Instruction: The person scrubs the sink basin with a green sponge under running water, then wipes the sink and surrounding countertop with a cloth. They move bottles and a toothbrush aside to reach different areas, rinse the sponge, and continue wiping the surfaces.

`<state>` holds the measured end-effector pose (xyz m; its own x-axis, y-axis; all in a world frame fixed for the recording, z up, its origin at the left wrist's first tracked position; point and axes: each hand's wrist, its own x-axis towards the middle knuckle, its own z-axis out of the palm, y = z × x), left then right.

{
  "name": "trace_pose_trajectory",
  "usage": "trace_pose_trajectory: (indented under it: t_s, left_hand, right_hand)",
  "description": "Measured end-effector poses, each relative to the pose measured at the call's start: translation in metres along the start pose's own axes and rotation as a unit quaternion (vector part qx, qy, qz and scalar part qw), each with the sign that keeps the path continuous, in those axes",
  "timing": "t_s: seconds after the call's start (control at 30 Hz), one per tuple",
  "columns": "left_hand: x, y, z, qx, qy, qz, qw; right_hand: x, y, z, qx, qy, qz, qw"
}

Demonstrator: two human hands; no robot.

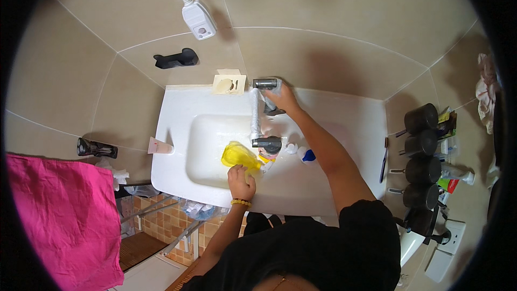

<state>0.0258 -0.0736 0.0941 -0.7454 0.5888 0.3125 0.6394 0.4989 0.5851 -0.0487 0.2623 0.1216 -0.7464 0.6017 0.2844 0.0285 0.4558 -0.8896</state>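
My right hand [286, 99] curls around the upright body of a faucet [255, 109] at the back of a white washbasin [173, 165]. Greyish, wet-looking material [278, 87] shows by its fingers; whether it is cloth or foam I cannot tell. The spout arm looks white and textured, ending in a dark head [266, 142] above the bowl. A yellow translucent bottle [238, 155] lies tilted in the bowl, its white top to the right. My left hand [241, 184] is at the near rim, fingertips overlapping the bottle's near side; its grip is unclear.
Right of the bowl stand a white-and-blue container [307, 155] and a small white item [291, 148]. A pink tube [160, 146] stands on the left ledge, a soap dish [229, 84] behind. Dark cups [421, 118] and a toothbrush [383, 159] line the right wall. A pink cloth [64, 218] hangs left.
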Motion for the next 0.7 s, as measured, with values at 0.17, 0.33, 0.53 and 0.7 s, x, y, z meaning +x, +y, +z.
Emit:
trace_pose_trajectory:
  t_s: [0.17, 0.33, 0.53, 0.7]
  left_hand:
    - [0.001, 0.002, 0.0, -0.002, 0.007, -0.002, 1.0]
    - [0.002, 0.006, 0.0, 0.0, 0.01, -0.007, 1.0]
    - [0.003, 0.004, 0.0, -0.002, 0.009, 0.0, 1.0]
    - [0.001, 0.002, 0.001, -0.005, 0.017, -0.002, 1.0]
  right_hand:
    - [-0.026, 0.005, -0.034, -0.137, -0.012, -0.104, 0.985]
    - [-0.044, -0.008, -0.053, -0.278, 0.006, -0.284, 0.918]
    - [-0.028, -0.028, -0.043, -0.361, -0.105, -0.392, 0.84]
    - [-0.035, -0.018, -0.046, -0.324, -0.117, -0.387, 0.855]
